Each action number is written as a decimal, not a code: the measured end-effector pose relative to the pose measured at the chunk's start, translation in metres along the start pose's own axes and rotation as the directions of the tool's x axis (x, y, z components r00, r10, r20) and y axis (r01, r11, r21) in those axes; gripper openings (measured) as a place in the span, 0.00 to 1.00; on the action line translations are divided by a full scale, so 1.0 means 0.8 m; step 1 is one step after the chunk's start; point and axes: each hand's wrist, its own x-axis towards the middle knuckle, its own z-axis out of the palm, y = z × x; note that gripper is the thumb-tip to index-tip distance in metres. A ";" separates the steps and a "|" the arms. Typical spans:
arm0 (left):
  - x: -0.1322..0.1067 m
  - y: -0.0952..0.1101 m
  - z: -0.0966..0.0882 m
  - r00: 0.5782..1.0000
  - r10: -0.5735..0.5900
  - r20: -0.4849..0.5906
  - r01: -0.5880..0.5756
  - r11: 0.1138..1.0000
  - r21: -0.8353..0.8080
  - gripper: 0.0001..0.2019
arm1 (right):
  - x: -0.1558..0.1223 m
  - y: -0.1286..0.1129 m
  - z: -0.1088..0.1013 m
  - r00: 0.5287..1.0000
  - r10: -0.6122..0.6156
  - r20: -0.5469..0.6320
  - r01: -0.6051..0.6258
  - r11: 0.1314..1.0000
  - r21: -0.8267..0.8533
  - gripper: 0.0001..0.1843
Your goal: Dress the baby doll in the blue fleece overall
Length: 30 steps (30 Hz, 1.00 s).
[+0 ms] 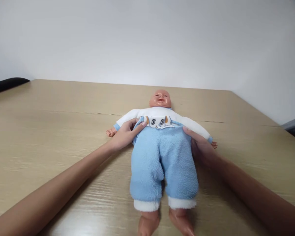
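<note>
A baby doll (160, 98) lies on its back, head at the far side and feet toward me. It wears a white long-sleeved top (186, 122) with blue cuffs and fluffy blue pants (149, 164) with white hems. Across the waist, a white piece with printed eyes shows. My left hand (127, 131) grips the waistband at the left, thumb on top near the printed piece. At the right side of the waist, my right hand (199, 142) holds the pants' edge with its thumb on top; its other fingers are hidden beneath or beside the doll.
The doll rests on a light wooden table (51, 131) with a seam running across it. A pale wall (147, 42) stands behind. Dark objects, perhaps chairs, show at the far left (8, 84) and right edges.
</note>
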 end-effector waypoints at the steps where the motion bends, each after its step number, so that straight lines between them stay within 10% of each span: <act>1: 0.002 -0.001 0.003 1.000 0.000 0.006 0.000 1.000 -0.019 0.27 | -0.001 0.001 0.005 0.998 0.055 0.007 -0.056 0.994 0.097 0.20; 5: 0.007 -0.013 0.009 1.000 -0.004 0.007 0.005 0.994 -0.110 0.29 | 0.003 -0.003 0.010 0.995 0.075 0.069 -0.088 0.973 0.212 0.19; 11: -0.010 -0.037 -0.022 0.991 0.101 0.082 -0.104 0.994 0.039 0.19 | -0.005 -0.008 -0.033 0.979 0.004 0.202 0.054 0.958 -0.281 0.13; 21: -0.010 -0.051 0.001 0.995 0.005 0.098 0.055 0.801 -0.597 0.13 | -0.021 -0.010 0.007 0.948 0.265 0.176 -0.307 0.906 0.291 0.26; 26: -0.011 -0.051 -0.011 0.993 0.024 0.117 0.025 0.914 -0.405 0.16 | -0.014 -0.005 -0.013 0.966 0.113 0.234 -0.156 0.972 0.174 0.27; 30: -0.012 -0.054 -0.041 0.966 0.112 0.233 -0.078 0.986 -0.150 0.14 | -0.003 -0.002 -0.058 0.941 0.036 0.337 0.047 0.971 -0.233 0.31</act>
